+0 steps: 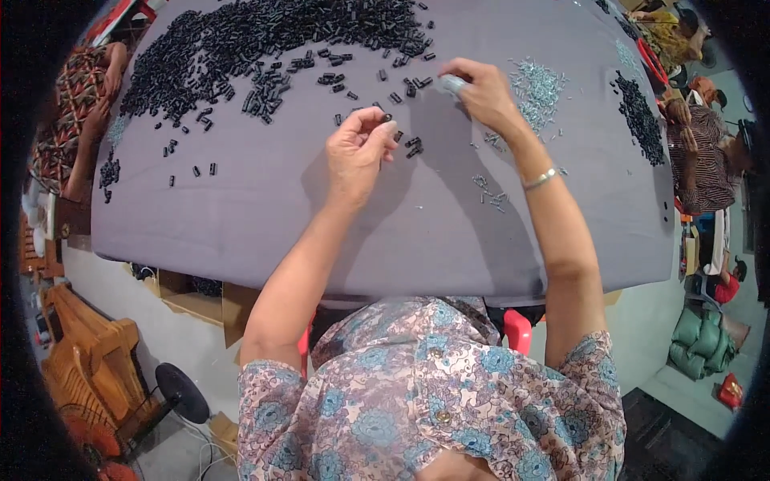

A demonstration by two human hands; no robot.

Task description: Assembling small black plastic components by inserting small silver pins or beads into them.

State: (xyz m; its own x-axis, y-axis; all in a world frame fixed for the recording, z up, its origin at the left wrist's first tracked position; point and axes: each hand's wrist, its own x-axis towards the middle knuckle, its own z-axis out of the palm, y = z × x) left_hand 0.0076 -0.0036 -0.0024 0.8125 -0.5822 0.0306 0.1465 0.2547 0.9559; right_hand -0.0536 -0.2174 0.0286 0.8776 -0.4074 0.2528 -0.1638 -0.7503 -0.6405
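My left hand is closed above the grey cloth, with a small black cylindrical piece pinched between thumb and forefinger. My right hand is raised to the right of it, its fingers curled together. Around its thumb and fingertips shows something pale and shiny, too smeared to name. A few loose black pieces lie beside my left hand. Just right of my right hand spreads a heap of small silvery pins, with some strays nearer me.
A big mound of black cylindrical pieces covers the far left of the cloth-covered table. Another black heap lies at the right edge. People sit at the left and right sides. Cardboard boxes stand below the front edge.
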